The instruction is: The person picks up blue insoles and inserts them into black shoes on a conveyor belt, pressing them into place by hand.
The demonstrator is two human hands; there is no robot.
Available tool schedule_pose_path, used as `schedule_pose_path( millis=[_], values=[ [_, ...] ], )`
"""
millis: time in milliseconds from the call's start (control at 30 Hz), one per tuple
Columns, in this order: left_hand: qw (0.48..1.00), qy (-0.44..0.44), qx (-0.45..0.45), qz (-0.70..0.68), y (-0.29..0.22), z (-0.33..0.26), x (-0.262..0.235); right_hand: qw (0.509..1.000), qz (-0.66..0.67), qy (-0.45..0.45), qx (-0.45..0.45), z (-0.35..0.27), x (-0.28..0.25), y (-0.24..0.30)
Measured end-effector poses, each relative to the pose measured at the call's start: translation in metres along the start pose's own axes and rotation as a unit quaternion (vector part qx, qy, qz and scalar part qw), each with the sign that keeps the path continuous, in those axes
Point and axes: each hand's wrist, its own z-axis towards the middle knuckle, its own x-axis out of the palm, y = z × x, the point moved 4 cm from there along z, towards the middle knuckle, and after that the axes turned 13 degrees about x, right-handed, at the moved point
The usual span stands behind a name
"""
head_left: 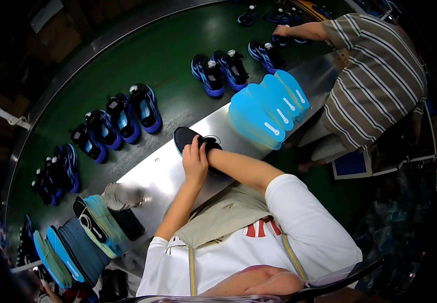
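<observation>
A black sneaker (184, 135) with a blue edge along its sole lies tilted over the metal ledge in front of me. My left hand (195, 162) grips its upper near the laces, fingers bent over it. From the right, my right forearm (243, 167) reaches to the shoe's opening; the hand is inside or behind the shoe and its fingers are hidden. Just right of the shoe, fanned stacks of bright blue insoles (251, 112) rest on the ledge.
Pairs of black-and-blue sneakers (121, 117) line the green conveyor (173, 40) beyond the metal ledge (153, 174). More insole stacks (79, 242) and a roundish container (122, 196) stand at the left. A co-worker in a striped shirt (375, 81) reaches over the conveyor at the right.
</observation>
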Motion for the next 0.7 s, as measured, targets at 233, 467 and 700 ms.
schedule_pose_path(
  millis=[233, 467, 700],
  values=[
    [0.998, 0.020, 0.042, 0.031, 0.009, 0.010, 0.003, 0.998, -0.048, 0.048, -0.015, -0.015, -0.022, -0.002],
    [1.000, 0.010, 0.028, 0.007, 0.013, 0.014, 0.006, 0.996, -0.015, -0.017, -0.090, -0.050, -0.003, -0.012],
    [0.999, 0.002, -0.012, -0.033, 0.022, 0.035, -0.003, 0.991, 0.057, 0.112, -0.055, -0.092, -0.017, -0.012]
  ],
)
